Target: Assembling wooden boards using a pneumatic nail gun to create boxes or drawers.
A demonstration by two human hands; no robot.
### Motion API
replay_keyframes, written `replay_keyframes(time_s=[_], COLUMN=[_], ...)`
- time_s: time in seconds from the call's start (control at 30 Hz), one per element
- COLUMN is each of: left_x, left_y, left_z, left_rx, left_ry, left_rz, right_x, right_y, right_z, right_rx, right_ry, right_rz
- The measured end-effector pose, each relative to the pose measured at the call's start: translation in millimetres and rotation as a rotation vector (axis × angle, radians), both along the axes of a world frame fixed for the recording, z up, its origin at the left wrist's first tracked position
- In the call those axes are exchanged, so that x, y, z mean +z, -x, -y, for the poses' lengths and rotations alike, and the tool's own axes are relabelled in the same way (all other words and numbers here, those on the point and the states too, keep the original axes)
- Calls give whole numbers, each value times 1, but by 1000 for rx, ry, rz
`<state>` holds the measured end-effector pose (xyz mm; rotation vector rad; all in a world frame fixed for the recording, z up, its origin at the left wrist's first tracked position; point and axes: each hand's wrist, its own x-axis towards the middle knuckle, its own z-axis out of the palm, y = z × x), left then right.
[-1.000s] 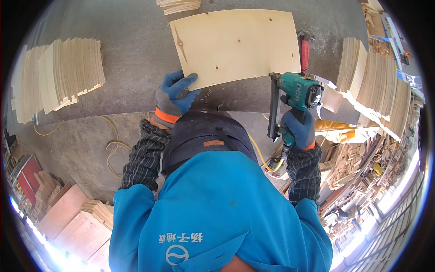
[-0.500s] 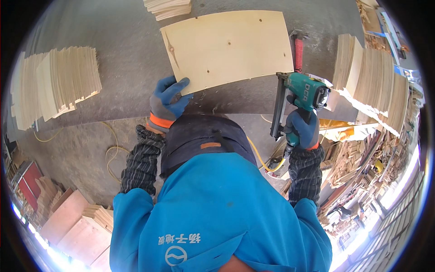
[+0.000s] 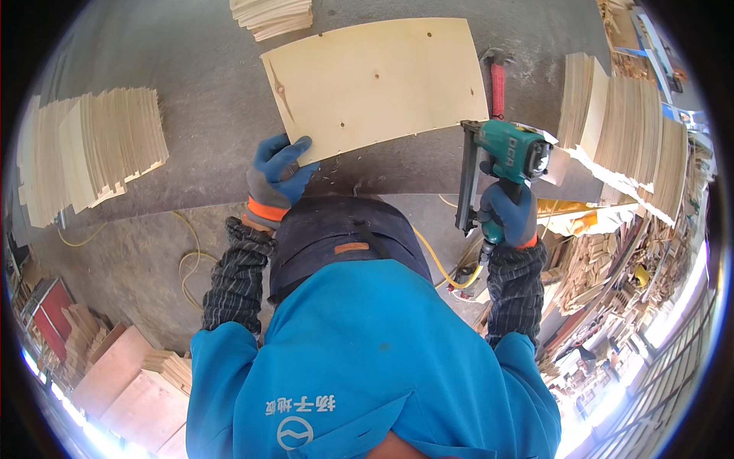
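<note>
A pale plywood panel with several knots lies on the grey worktable in front of me. My left hand, in a blue and grey glove with an orange cuff, is closed on the panel's near left corner, thumb on top. My right hand, gloved alike, is wrapped round the handle of a green nail gun with a black magazine. The gun's nose meets the panel's near right corner; whether it presses on the wood I cannot tell. A yellow air hose runs from the handle's lower end.
A red-handled hammer lies just right of the panel. Wood strips stand stacked at left, at right, and at the far edge. Yellow hose loops on the floor. Scrap wood is heaped at the right.
The view has shifted slightly, so most things sit a little further left. Both hands keep their hold, and the gun's nose stays at the panel's near right corner.
</note>
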<state>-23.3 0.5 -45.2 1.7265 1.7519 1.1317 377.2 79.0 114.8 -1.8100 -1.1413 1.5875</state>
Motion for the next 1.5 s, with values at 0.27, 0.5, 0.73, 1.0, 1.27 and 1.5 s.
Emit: replay_keyframes(time_s=[0.27,0.5,0.73,1.0,1.27,1.5], left_x=[3,40,15,-16,-15,2], left_y=[0,30,96,115,115,72], left_z=[-3,-16,-131,-131,-111,-57], left_rx=[29,-26,60,-67,-121,-33], left_ry=[-42,209,129,311,353,513], left_rz=[-10,-69,121,-127,302,149], right_x=[-3,-59,-87,-81,-69,-91], right_y=[-39,-43,-4,49,66,50], right_z=[23,65,83,64,44,-6], right_rx=[-100,-266,28,330,316,137], right_ry=[-36,7,177,-91,-69,-96], right_rz=[81,-34,137,326,387,227])
